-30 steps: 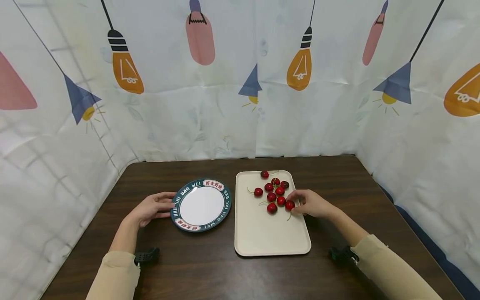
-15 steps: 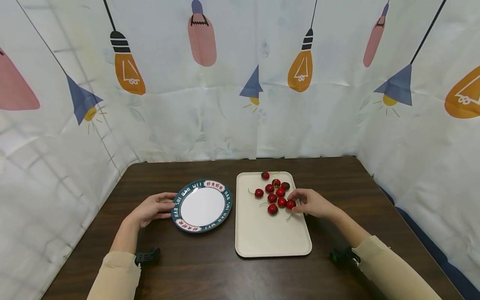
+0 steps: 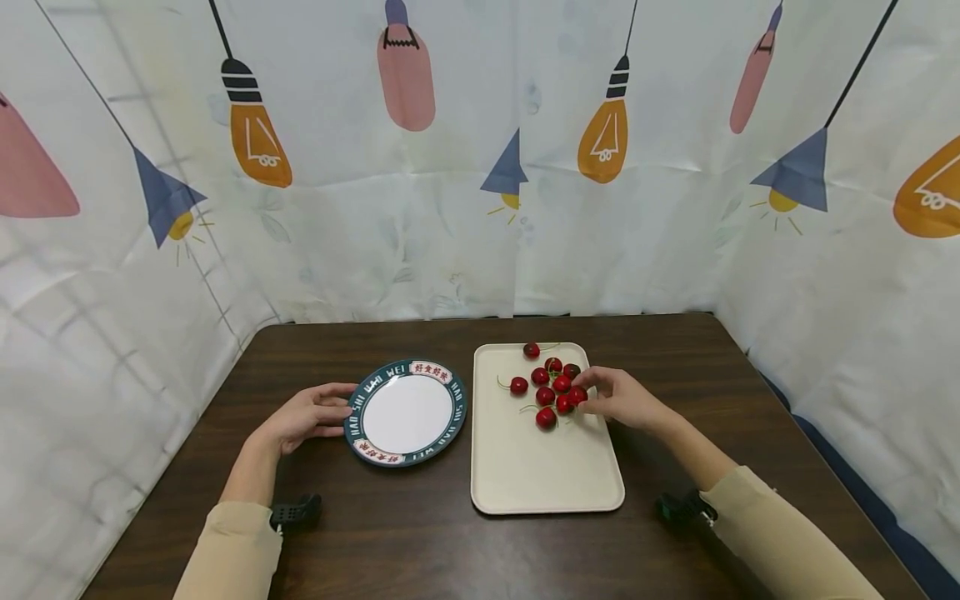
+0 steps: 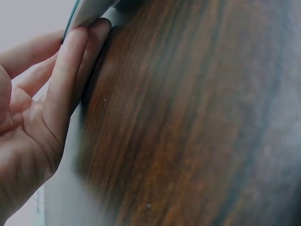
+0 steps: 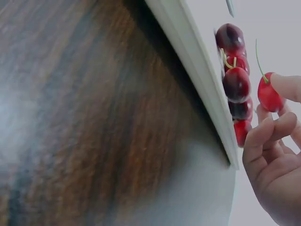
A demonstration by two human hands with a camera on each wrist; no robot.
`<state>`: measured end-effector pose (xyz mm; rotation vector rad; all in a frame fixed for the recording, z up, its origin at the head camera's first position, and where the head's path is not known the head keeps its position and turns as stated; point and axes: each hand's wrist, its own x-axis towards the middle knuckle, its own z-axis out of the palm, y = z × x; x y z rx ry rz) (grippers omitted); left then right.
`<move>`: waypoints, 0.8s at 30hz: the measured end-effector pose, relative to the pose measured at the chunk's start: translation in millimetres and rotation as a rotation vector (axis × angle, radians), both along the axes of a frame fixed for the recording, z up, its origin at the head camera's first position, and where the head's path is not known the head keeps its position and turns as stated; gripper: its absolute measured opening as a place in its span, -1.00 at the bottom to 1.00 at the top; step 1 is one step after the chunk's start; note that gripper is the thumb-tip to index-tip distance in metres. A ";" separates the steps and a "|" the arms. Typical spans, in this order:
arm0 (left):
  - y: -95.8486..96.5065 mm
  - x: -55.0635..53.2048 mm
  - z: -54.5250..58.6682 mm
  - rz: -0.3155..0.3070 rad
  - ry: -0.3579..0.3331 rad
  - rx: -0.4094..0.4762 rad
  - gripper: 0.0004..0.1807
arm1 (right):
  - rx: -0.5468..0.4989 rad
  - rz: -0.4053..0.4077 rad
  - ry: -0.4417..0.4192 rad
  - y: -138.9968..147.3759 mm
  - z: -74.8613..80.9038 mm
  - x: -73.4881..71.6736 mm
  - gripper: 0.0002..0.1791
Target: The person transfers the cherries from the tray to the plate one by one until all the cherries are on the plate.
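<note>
My right hand (image 3: 618, 397) pinches a red cherry (image 5: 269, 94) between thumb and fingers, over the right side of a cream tray (image 3: 540, 479). In the right wrist view its green stem points up, and several dark red cherries (image 5: 236, 84) lie beyond the tray's raised edge. At the left, my left hand (image 3: 311, 417) holds the rim of a round plate (image 3: 408, 414) with a white middle and a dark teal lettered border. The left wrist view shows the fingers (image 4: 66, 70) at the underside of the rim; most of the plate is out of that view.
More cherries (image 3: 519, 386) lie on the upper half of the tray, some with stems. Both plate and tray stand on a dark wood table (image 3: 360, 533). A white curtain (image 3: 450, 250) printed with lamps and bulbs surrounds the back and sides.
My right hand has moved slightly up and left with the cherry, which now sits closer to the group. The left hand stays at the plate rim.
</note>
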<state>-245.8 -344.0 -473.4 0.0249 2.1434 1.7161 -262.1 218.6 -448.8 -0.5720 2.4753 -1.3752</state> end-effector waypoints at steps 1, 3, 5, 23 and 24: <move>-0.3 -0.2 0.0 -0.003 0.000 0.000 -0.30 | 0.003 -0.005 0.000 -1.5 0.9 -0.4 -0.61; -1.0 -0.8 -0.6 -0.009 -0.003 0.003 -0.30 | 0.004 -0.010 0.005 -3.4 -0.9 -3.3 -0.61; -1.6 -1.5 -1.5 -0.011 -0.006 0.007 -0.31 | 0.000 -0.015 0.006 -6.3 -1.0 -5.3 -0.62; -3.0 0.2 -4.2 -0.014 -0.012 0.061 -0.31 | -0.051 0.012 -0.023 -41.0 1.3 -13.1 -0.64; -2.9 0.2 -4.1 -0.004 -0.017 0.062 -0.31 | -0.050 0.014 -0.017 -43.6 1.5 -13.7 -0.64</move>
